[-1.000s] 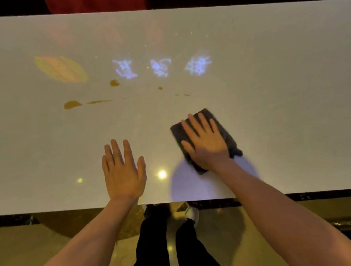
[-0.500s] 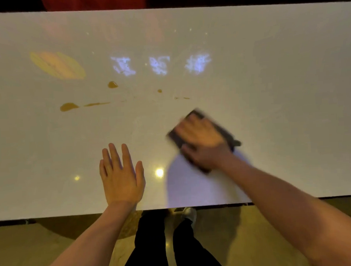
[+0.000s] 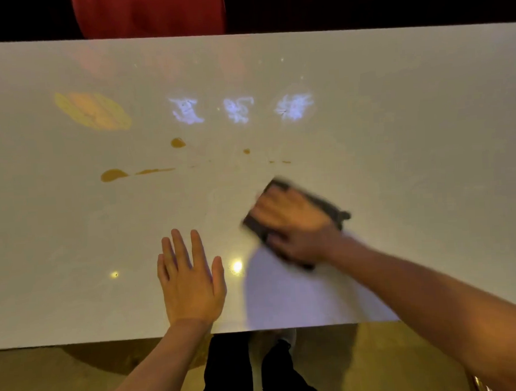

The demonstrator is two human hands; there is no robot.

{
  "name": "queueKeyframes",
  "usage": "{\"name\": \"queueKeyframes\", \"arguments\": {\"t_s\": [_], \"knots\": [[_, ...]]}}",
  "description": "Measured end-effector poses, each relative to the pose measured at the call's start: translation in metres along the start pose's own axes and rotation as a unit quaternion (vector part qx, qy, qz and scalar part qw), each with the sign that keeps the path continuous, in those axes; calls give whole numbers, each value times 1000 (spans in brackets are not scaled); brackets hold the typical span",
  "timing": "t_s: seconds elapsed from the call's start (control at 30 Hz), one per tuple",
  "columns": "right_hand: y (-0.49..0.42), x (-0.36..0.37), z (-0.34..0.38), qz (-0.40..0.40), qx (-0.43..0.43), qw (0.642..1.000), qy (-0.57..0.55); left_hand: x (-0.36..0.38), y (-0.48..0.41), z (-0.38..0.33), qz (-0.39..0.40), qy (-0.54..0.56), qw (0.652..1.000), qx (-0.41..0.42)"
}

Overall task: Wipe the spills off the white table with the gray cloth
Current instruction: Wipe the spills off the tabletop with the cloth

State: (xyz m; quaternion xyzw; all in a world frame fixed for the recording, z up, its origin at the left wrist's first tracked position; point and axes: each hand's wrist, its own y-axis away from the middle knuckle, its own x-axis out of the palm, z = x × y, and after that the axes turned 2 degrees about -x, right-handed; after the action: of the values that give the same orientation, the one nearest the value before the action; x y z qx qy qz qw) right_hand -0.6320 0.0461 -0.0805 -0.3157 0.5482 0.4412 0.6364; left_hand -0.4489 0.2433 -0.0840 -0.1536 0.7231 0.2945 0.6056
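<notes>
The gray cloth (image 3: 323,204) lies flat on the white table (image 3: 413,163), right of centre, blurred by motion. My right hand (image 3: 291,223) presses down on top of it, fingers spread and pointing left. My left hand (image 3: 189,276) rests flat on the table near the front edge, fingers apart, holding nothing. Brown spills sit beyond the hands: a large puddle (image 3: 112,175) with a streak (image 3: 154,171) to its right, a drop (image 3: 177,143) farther back, and small specks (image 3: 246,151) just beyond the cloth.
Projected light patterns lie on the far half of the table: a yellow-orange leaf shape (image 3: 92,111) at left and three bluish-white figures (image 3: 237,108) in a row. A red seat (image 3: 148,12) stands behind the far edge. My legs (image 3: 230,373) show below the near edge.
My right hand has turned on the cloth, fingers swinging from forward to the left, and both now blur with motion. My left hand has stayed flat in place.
</notes>
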Motion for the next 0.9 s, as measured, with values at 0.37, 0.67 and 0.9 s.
{"name": "queueKeyframes", "arguments": {"t_s": [0.37, 0.67, 0.9], "knots": [[-13, 21, 73, 25, 39, 999, -11, -7, -1, -5, 37, -12, 999, -14], [-89, -20, -26, -61, 419, 906, -3, -27, -33, 13, 36, 2, 999, 30], [-84, 4, 37, 34, -182, 983, -11, -23, -69, 40, 20, -7, 999, -43]]}}
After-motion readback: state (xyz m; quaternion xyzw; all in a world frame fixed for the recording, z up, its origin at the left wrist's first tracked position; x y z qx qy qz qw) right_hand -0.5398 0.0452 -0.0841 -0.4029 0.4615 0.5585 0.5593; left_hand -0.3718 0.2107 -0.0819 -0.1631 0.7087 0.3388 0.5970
